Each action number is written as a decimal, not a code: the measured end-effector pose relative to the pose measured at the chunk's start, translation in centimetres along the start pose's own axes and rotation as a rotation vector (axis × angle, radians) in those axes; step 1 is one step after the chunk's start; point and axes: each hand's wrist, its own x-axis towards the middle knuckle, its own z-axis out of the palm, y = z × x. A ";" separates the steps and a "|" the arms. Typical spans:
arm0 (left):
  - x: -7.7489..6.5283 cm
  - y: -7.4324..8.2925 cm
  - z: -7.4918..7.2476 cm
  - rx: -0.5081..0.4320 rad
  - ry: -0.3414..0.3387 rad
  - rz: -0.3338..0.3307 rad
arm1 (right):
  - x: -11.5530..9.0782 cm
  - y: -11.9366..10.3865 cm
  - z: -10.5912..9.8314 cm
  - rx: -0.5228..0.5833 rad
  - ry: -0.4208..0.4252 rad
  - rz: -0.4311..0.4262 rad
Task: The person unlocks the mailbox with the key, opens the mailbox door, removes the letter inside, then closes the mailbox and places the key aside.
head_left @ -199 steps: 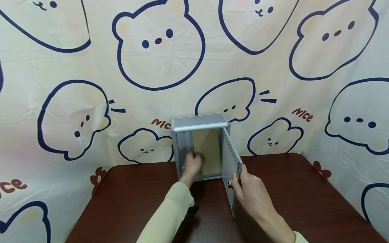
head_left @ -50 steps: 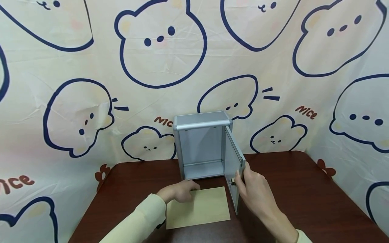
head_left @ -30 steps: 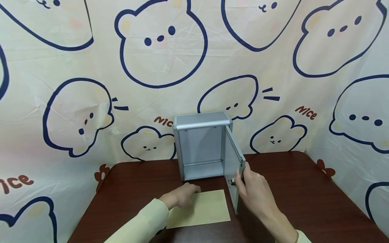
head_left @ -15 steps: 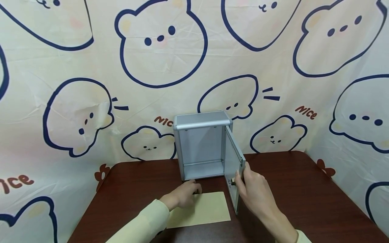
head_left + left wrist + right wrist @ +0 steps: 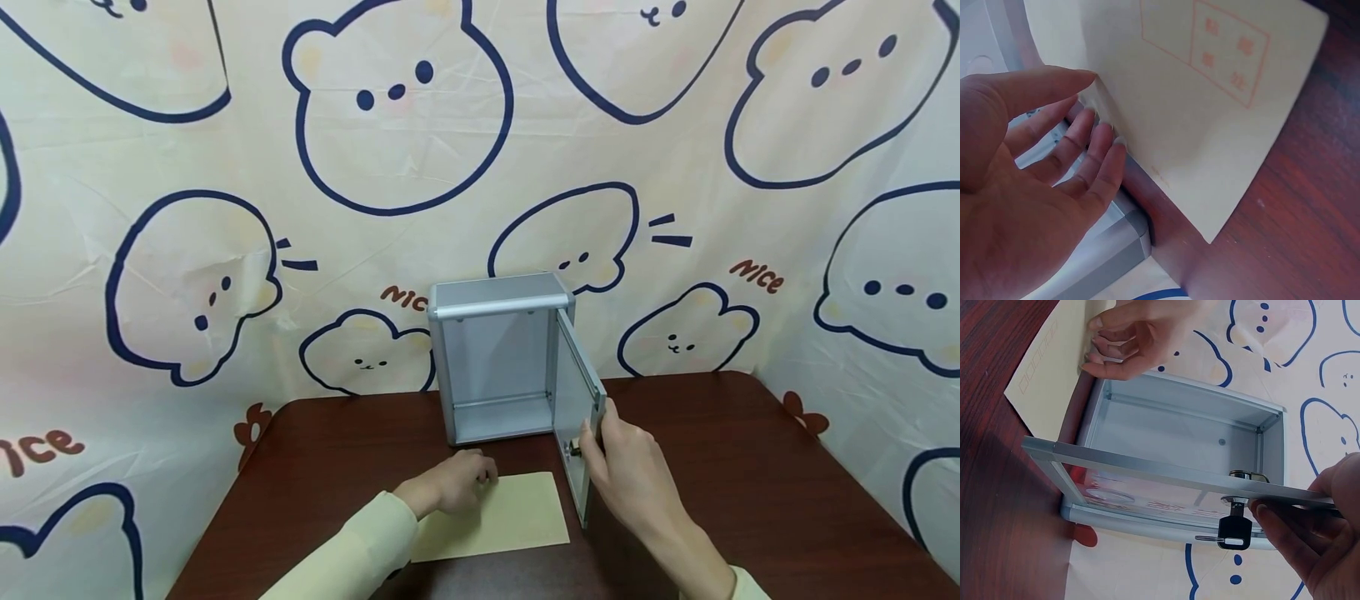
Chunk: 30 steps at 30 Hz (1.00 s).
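Observation:
A yellowish paper envelope [image 5: 517, 517] with red printed boxes lies low over the table in front of the silver box [image 5: 498, 297]. My left hand [image 5: 450, 483] is at its far edge; in the left wrist view the thumb tip lies on the paper and the curled fingers sit at the edge, which bends slightly there. My right hand [image 5: 637, 475] grips the free edge of the box's door [image 5: 573, 408], which stands swung outward. In the right wrist view a black-headed key [image 5: 1235, 531] is in the door's lock, close to the right fingertips.
The box stands near the back of the dark red-brown table [image 5: 315, 475], its inside bare. A cloth [image 5: 397, 150] printed with bear outlines hangs behind and at both sides. The door juts toward me, right of the envelope.
Earlier, my left hand was inside the box on the envelope; that envelope is now out in front. Since then the left fingers have shifted slightly at its edge. My right hand keeps holding the door.

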 end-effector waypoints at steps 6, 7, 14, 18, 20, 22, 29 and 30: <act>-0.5 -0.1 -0.2 -0.014 0.022 0.073 | -0.1 0.0 0.1 0.006 -0.003 -0.001; -0.6 -0.2 -0.4 -0.017 0.035 0.090 | -0.1 0.0 0.1 0.006 -0.003 -0.002; -1.0 0.2 -2.1 -0.027 0.192 0.192 | -0.1 0.0 0.1 0.003 0.002 -0.007; -1.6 0.7 -4.0 0.033 0.341 0.238 | 0.0 -0.1 0.1 0.001 -0.003 -0.005; -2.0 1.0 -5.2 0.075 0.425 0.261 | 0.1 -0.1 0.0 0.001 -0.006 -0.004; -2.4 1.4 -6.5 0.117 0.507 0.283 | 0.1 -0.1 0.0 0.000 -0.007 -0.004; -3.5 2.5 -11.4 0.184 0.729 0.308 | 0.0 -0.1 0.1 -0.001 -0.001 -0.007; -3.6 2.7 -12.1 0.179 0.749 0.305 | 0.0 -0.1 0.1 -0.001 -0.001 -0.007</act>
